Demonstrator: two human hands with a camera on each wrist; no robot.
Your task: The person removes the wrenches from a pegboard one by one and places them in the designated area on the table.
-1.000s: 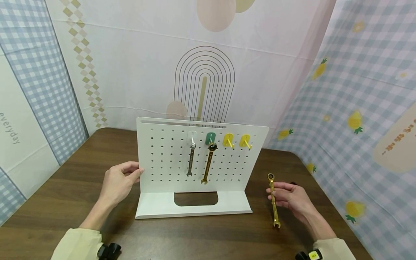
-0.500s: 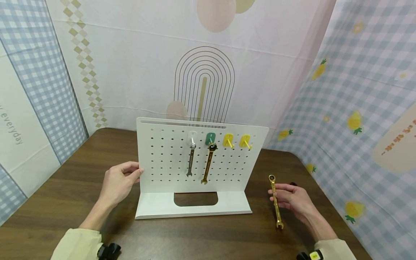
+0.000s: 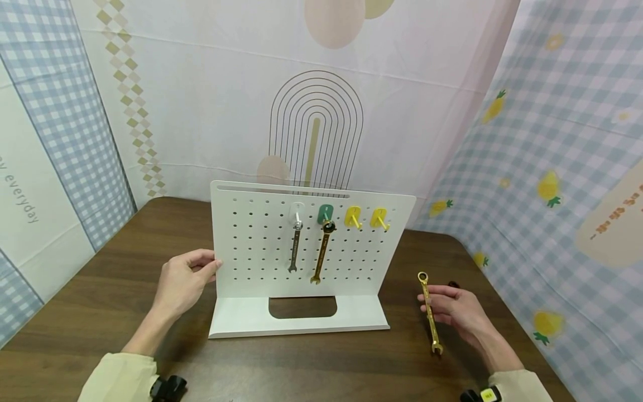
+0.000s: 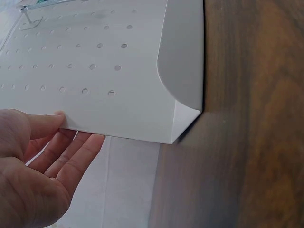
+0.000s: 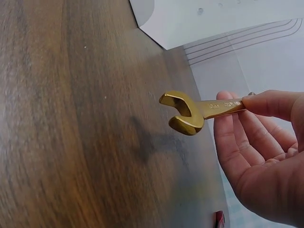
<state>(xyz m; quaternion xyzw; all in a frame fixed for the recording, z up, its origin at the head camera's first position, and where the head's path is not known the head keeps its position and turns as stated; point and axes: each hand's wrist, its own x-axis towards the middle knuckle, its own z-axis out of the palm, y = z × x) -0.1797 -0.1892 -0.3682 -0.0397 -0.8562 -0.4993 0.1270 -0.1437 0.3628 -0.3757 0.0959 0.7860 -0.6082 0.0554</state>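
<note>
A white pegboard stand (image 3: 261, 245) stands upright on the table. My left hand (image 3: 183, 282) pinches its left edge; in the left wrist view the thumb lies on the front face and the fingers (image 4: 78, 156) behind. To the right of the board, my right hand (image 3: 459, 310) holds a gold combination wrench (image 3: 430, 315) between thumb and fingers, ring end up and open end down. The right wrist view shows its open end (image 5: 185, 114) above the table. A silver wrench (image 3: 295, 248) hangs from a white hook, and a darker gold wrench (image 3: 321, 254) from a green hook (image 3: 325, 214).
Two yellow hooks (image 3: 353, 218) on the board's right side carry nothing. A small dark object (image 3: 454, 284), partly hidden, lies behind the right hand. Patterned cloth (image 3: 201, 111) hangs at the back and sides of the brown wooden table (image 3: 281, 365).
My right hand has shifted slightly right with the gold wrench, whose lower end has swung a little to the right. The left hand and the pegboard stay put.
</note>
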